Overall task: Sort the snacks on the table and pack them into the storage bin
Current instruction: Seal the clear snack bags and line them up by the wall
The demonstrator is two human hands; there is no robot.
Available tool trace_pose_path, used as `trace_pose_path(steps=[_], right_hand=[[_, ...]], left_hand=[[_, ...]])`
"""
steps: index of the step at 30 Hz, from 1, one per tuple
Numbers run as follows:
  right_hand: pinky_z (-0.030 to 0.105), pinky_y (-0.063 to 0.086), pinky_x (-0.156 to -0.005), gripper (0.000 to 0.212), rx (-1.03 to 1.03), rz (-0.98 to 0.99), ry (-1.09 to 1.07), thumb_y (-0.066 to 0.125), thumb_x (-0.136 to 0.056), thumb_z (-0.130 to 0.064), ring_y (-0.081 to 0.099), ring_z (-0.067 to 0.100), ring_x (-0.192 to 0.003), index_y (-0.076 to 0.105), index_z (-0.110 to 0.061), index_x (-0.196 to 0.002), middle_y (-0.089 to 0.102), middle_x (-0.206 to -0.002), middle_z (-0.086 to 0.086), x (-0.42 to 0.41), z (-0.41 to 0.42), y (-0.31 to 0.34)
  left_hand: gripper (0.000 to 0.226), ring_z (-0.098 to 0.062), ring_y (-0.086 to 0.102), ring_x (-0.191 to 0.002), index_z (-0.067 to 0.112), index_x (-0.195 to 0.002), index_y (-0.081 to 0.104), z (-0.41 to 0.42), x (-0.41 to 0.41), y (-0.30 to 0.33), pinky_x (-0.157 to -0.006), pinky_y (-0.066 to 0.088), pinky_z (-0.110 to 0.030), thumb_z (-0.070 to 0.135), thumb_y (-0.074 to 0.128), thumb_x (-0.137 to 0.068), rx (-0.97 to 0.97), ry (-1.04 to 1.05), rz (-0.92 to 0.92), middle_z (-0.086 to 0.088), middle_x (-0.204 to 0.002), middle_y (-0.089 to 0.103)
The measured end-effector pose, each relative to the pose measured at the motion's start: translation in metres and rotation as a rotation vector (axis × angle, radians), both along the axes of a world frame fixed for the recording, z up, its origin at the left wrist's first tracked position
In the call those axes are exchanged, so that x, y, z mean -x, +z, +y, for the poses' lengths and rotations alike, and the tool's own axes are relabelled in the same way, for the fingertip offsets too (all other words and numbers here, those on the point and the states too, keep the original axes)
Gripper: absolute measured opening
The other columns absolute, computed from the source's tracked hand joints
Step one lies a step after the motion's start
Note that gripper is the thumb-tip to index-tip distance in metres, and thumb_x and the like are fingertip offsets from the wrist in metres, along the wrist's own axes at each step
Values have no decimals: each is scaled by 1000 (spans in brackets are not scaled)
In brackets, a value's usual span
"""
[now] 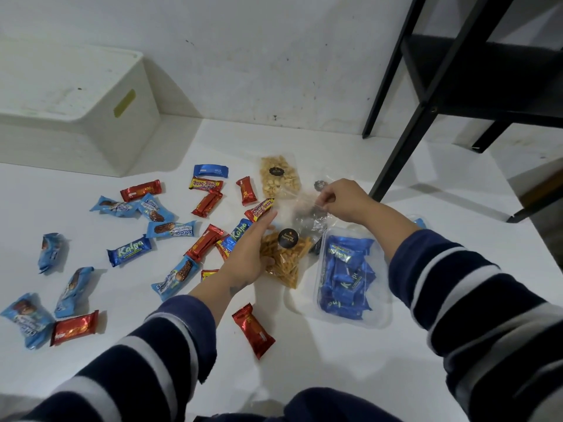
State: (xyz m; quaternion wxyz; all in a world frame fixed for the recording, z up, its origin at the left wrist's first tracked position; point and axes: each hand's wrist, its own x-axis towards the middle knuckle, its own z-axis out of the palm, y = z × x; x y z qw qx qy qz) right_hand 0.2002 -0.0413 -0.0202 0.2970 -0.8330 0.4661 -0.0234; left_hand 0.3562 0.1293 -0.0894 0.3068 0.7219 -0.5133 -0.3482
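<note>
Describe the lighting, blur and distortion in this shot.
Head view: soft overhead light, with the white storage bin and black metal shelf frame casting shadows rightward; wide-angle bending tilts the frame's legs; the clear plastic bag glints under the right hand; wrapper print stays readable.

Black metal shelf frame (396, 117), white wall (274, 56)

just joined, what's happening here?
A person is sorting snacks on a white table. The left hand rests on a clear bag of orange sticks; the right hand pinches the top of another clear bag. A clear tray already holds blue bars. Many bars are loose, and the white bin sits untouched.
</note>
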Motion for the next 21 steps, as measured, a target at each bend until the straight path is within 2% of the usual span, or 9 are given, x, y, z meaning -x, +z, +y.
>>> trace_pose_path(steps=[3, 6, 9, 13, 16, 18, 21], right_hand=[[19, 43, -75, 18, -19, -42, 13, 63, -84, -4, 58, 11, -87, 74, -10, -96, 64, -90, -2, -1, 2, 4], [12, 42, -63, 16, -37, -57, 20, 66, -82, -7, 58, 9, -79, 74, -9, -96, 68, -89, 0, -7, 6, 5], [15, 44, -65, 14, -32, -69, -14, 65, -85, -5, 60, 9, -76, 75, -7, -94, 70, -90, 4, -10, 7, 3], [11, 43, -62, 11, -25, -68, -36, 67, -83, -6, 60, 10, -79, 75, -9, -91, 68, -86, 1, -8, 8, 2], [18, 51, -68, 13, -77, -96, -37, 64, -83, -8, 60, 9, -74, 74, -9, -91, 67, -86, -2, -10, 11, 4], [15, 48, -64, 11, -80, -128, -35, 65, -83, -11, 59, 7, -72, 73, -9, -91, 65, -86, -5, -16, 15, 4], [10, 41, -60, 11, -35, -125, -44, 68, -84, -13, 59, 10, -80, 74, -9, -91, 65, -86, -3, -22, 16, 3]], left_hand=[[95, -18, 36, -135, 34, -150, 20, 1, 0, 0, -108, 35, -31, -12, 62, -78, -3, 2, 10, 3, -147, 36], [95, -18, 36, -135, 34, -149, 21, 2, 1, 2, -111, 35, -36, -13, 61, -78, 7, -5, 22, 2, -147, 36], [93, -17, 34, -137, 32, -150, 21, 4, 0, 2, -113, 32, -34, -12, 62, -78, 24, -22, 7, 1, -148, 35], [93, -17, 33, -138, 33, -149, 21, 5, 0, 2, -113, 33, -36, -10, 64, -78, 33, -34, -17, 2, -150, 35], [94, -13, 30, -139, 32, -149, 20, 6, 1, 2, -115, 30, -36, -10, 64, -78, 34, -37, -21, 4, -153, 30], [93, -8, 30, -136, 33, -149, 19, 7, 1, 3, -114, 30, -34, -11, 62, -79, 47, -50, -15, 5, -152, 30], [92, -9, 31, -137, 33, -149, 19, 9, 1, 4, -112, 29, -29, -11, 60, -80, 47, -60, -38, 6, -151, 31]])
